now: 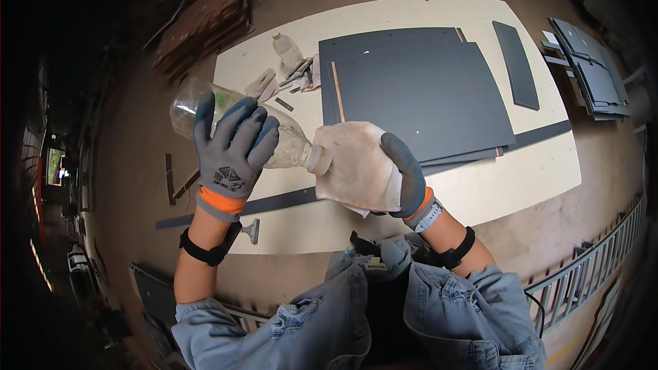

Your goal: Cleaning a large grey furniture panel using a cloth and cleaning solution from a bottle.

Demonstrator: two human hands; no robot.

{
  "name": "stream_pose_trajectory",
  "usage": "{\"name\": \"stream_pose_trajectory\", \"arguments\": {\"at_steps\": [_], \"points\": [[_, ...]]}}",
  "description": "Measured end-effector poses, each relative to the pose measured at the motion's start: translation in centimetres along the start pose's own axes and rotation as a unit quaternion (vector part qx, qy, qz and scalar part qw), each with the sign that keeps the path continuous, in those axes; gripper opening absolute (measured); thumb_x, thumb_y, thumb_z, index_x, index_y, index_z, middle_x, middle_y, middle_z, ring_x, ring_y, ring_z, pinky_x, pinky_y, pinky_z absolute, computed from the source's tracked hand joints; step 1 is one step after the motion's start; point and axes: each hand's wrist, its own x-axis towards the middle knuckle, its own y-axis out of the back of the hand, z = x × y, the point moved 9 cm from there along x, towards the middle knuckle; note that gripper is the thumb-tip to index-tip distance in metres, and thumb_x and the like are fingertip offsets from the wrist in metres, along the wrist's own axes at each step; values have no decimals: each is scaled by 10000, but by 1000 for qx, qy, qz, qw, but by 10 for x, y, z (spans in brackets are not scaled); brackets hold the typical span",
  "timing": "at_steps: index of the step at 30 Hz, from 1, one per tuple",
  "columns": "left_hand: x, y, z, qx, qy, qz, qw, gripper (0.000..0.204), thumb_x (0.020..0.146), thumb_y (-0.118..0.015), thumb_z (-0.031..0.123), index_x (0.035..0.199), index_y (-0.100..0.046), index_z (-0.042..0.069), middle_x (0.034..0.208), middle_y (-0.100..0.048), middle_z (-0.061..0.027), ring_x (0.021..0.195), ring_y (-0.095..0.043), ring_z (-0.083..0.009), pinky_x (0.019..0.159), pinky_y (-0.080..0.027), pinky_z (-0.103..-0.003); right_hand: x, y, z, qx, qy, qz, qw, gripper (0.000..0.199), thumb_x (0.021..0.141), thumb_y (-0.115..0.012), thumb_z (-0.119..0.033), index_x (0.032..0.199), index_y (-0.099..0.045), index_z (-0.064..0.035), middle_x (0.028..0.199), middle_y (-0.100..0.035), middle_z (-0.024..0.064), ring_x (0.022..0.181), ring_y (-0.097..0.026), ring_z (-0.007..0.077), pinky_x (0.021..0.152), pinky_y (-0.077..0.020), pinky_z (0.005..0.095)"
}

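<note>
My left hand (236,140), in a grey work glove with an orange cuff band, grips a large clear plastic bottle (291,140). The bottle is tilted, its whitish cap end pointing right and slightly down against a cloth. That folded, stained off-white cloth (356,168) lies spread in my right hand (409,175), also gloved. The thumb shows over the cloth's right edge; the other fingers are behind it, out of sight. Both hands are above the near part of a cream tabletop (295,236).
Dark grey panels (418,89) are stacked on the table, with a narrow dark panel (516,65) at right and a long dark strip (284,201) across the near side. A smaller bottle (286,49), rags and tools lie at far left. More panels (595,72) stand beyond the right edge; metal racking (589,267) is lower right.
</note>
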Motion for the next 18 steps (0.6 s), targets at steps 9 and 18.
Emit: {"name": "stream_pose_trajectory", "arguments": {"at_steps": [9,18], "points": [[-6,-5,-28,19,20,23,999,250,679,-635,60,915,-619,141,925,-610,-26,1034,-560,-208,1047,-272,-539,11,-14,10,-9,-46,-19,999,538,905,-484,-320,1337,-370,-23,1273,-496,159,1135,-528,259,958,-447,411],[-38,-70,-28,-189,119,-37,974,547,547,-767,273,1009,-539,89,1039,-522,-99,1042,-504,-291,963,-339,-507,46,-62,-21,-694,210,-24,688,520,807,-617,-301,1226,-484,-22,1187,-559,142,1047,-576,248,883,-475,354]]}}
